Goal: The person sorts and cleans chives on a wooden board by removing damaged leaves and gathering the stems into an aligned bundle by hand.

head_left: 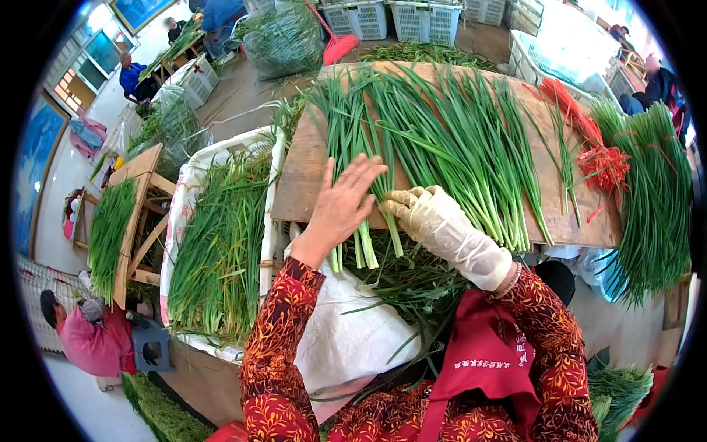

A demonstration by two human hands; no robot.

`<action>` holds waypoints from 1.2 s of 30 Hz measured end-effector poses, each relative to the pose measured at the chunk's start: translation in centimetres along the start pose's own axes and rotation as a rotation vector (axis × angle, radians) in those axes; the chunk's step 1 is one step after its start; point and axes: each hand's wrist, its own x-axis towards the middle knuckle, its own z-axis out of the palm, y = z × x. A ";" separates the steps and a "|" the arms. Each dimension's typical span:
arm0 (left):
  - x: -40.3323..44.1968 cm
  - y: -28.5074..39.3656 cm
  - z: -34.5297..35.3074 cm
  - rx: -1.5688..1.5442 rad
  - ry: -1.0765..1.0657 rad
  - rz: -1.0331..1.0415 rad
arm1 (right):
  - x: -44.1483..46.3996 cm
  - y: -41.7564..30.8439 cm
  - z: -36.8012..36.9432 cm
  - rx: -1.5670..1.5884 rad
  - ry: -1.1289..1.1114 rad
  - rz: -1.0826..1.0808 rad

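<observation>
Long garlic chives [449, 140] lie spread across a wooden board [296, 180], pale stem ends toward me. My left hand [343, 204] is bare and rests on a smaller bunch of chives [345, 121] at the board's left. Its fingers are stretched out flat, the thumb apart. My right hand [434, 221] wears a cream glove and has its fingers curled together at a few stalks beside that bunch. The fingertips partly hide where they pinch. Stem ends [364, 247] of the smaller bunch hang over the board's near edge.
A lined crate [173, 247] of chives stands left of the board. Red twine [604, 166] lies at the right, beside a large chive pile [652, 199] hanging over the edge. White sacking [353, 324] and loose leaves [412, 276] are below. Other people sit farther off.
</observation>
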 end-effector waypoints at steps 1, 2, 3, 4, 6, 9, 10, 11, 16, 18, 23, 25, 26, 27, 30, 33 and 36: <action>0.0 -0.3 0.2 0.051 -0.071 0.031 | -0.2 0.3 0.0 -0.027 -0.083 0.020; 0.0 -0.5 0.4 0.102 -0.142 0.060 | -0.4 1.0 0.0 0.049 -0.046 0.060; -0.1 -0.7 0.2 0.124 -0.116 0.095 | -0.8 1.6 -0.3 0.038 -0.071 0.099; -0.2 -0.9 0.0 0.108 -0.137 0.077 | -1.3 2.2 -0.6 0.026 -0.097 0.143; -0.3 -1.2 -0.5 0.074 -0.180 0.055 | -2.1 3.2 0.2 0.022 -0.013 0.089; -0.3 -1.2 -0.5 0.054 -0.154 0.065 | -2.0 3.3 -0.5 0.048 -0.022 0.053; -0.3 -1.0 -0.5 0.039 -0.148 0.066 | -1.9 3.2 -0.4 0.060 -0.023 0.065; -0.1 -0.9 -0.3 0.057 -0.140 0.086 | -1.9 3.2 -0.3 0.072 -0.023 0.076; 1.7 -0.4 1.4 0.107 -0.125 0.160 | -1.4 2.6 -1.0 0.045 -0.025 0.005; 2.2 -0.4 1.7 0.126 -0.119 0.171 | -1.4 2.3 -1.8 0.027 -0.081 -0.053; 2.7 -0.7 1.9 0.121 -0.128 0.172 | -2.8 1.2 -5.4 0.225 -0.552 0.010; 2.8 -0.6 1.8 0.125 -0.135 0.171 | -1.6 0.0 -6.1 0.193 -0.438 0.117; 2.8 -0.5 1.7 0.128 -0.139 0.172 | -0.8 -0.7 -6.2 0.177 -0.379 0.170; 2.8 -0.5 1.8 0.136 -0.139 0.177 | -0.2 -0.4 -4.6 0.196 -0.334 0.193; 2.9 -1.1 2.0 0.138 -0.137 0.186 | 0.5 -0.9 -1.4 -0.018 -0.046 0.183; 3.1 -1.6 2.0 0.070 -0.128 0.185 | 0.3 -1.1 -0.1 -0.097 -0.031 0.204; 3.1 -1.7 1.7 0.026 -0.150 0.161 | 0.2 -1.2 0.0 -0.146 -0.016 0.220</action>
